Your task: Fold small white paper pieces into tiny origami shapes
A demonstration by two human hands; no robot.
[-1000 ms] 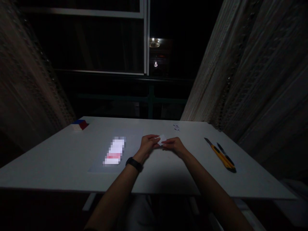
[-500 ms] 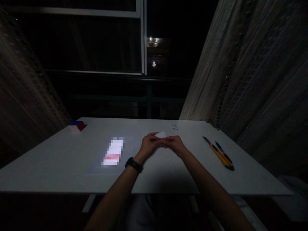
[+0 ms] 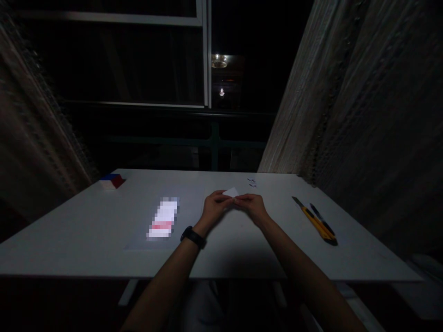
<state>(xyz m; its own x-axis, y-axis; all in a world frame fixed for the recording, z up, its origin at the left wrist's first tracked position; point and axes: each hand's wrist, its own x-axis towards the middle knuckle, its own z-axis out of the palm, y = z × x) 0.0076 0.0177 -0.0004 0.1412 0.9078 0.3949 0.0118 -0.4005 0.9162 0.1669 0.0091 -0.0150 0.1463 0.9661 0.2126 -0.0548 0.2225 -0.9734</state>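
A small piece of white paper (image 3: pixel 230 192) is pinched between my two hands above the middle of the table. My left hand (image 3: pixel 215 205), with a black watch on its wrist, is closed on the paper's left side. Closed on its right side is my right hand (image 3: pixel 252 205). The fingertips of both hands meet at the paper's near edge, and its lower part is hidden behind them. Beyond my hands, dark curved marks or small pieces (image 3: pixel 252 183) show on the tabletop.
On the white table (image 3: pixel 69 240), a lit phone (image 3: pixel 163 219) with a blurred screen lies on a paper sheet (image 3: pixel 133 244). A blue, red and white cube (image 3: pixel 111 181) sits at the far left. To the right lie a yellow utility knife (image 3: pixel 316 223) and a dark pen (image 3: pixel 321 218).
My fingers have shifted slightly on the white paper, and its visible tip has moved a little to the left. The other things on the table stay where they were.
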